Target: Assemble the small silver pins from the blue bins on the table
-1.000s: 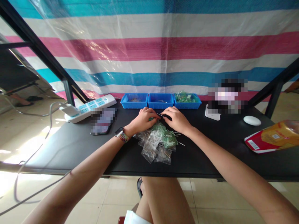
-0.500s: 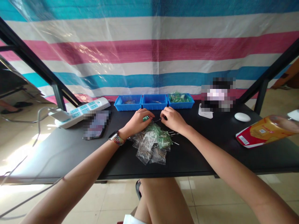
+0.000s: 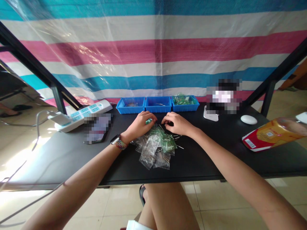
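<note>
My left hand [image 3: 141,123] curls over the upper-left edge of the pile, thumb and fingers closed on a small, shiny green plastic packet [image 3: 148,121]. Beneath and nearer me, the heap of clear plastic packets [image 3: 149,154] and green plastic packets [image 3: 168,143] lies on the black tabletop [image 3: 203,159], thin metal rods [image 3: 179,147] poking out to the right. My right hand [image 3: 177,123] has its thumb and forefinger bowed, a dark gap between; I cannot tell whether the tips pinch anything. Half a second ago a thin rod stretched into those fingers; now none bridges my two hands, so I judge their shared handling of it has paused.

Around me, from the left: a white power strip with pale-blue sockets [image 3: 105,105], a dark smartphone [image 3: 103,123], then three blue plastic trays just beyond my fingers, the left [image 3: 130,110], middle [image 3: 158,108] and right [image 3: 185,108], the last heaped with green packets. Further right sit a white oval object [image 3: 248,119] and a gold-and-red-labelled bottle [image 3: 268,134]. What gets in the way is my own left hand, hiding part of the pile.
</note>
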`<state>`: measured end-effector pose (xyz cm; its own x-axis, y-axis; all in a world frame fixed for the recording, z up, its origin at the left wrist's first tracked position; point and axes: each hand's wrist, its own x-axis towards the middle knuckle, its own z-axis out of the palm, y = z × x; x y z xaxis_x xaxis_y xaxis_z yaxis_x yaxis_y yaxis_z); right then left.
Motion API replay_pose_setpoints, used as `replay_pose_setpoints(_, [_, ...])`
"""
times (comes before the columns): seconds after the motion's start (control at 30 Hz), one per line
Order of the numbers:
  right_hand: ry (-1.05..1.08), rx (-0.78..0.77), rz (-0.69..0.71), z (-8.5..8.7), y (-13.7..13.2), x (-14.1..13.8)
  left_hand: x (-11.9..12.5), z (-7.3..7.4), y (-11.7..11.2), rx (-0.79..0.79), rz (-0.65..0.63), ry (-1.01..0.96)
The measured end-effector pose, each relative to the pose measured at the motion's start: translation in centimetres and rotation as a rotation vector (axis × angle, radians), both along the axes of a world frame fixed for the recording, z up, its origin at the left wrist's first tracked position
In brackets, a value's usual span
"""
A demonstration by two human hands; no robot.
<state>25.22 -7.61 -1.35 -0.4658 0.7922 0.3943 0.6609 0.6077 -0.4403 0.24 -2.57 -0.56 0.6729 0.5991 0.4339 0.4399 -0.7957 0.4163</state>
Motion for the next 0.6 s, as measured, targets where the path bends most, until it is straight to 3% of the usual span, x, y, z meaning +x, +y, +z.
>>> replay_pose_setpoints(0.33, [0.047, -0.036, -0.013, -0.66, 0.17, -0.52, -0.11, 0.15, 0.02, 0.002, -0.002, 0.012])
replay_pose_setpoints(0.43, [0.199, -0.074, -0.058, -0.79, 0.48, -0.36, -0.12, 0.11, 0.06, 0.007, -0.005, -0.001])
replay_pose_setpoints(0.6, [0.581, -0.300, -0.066, 0.01, 0.45, -0.72, -0.07, 0.43, -0.30, 0.007, -0.009, -0.039])
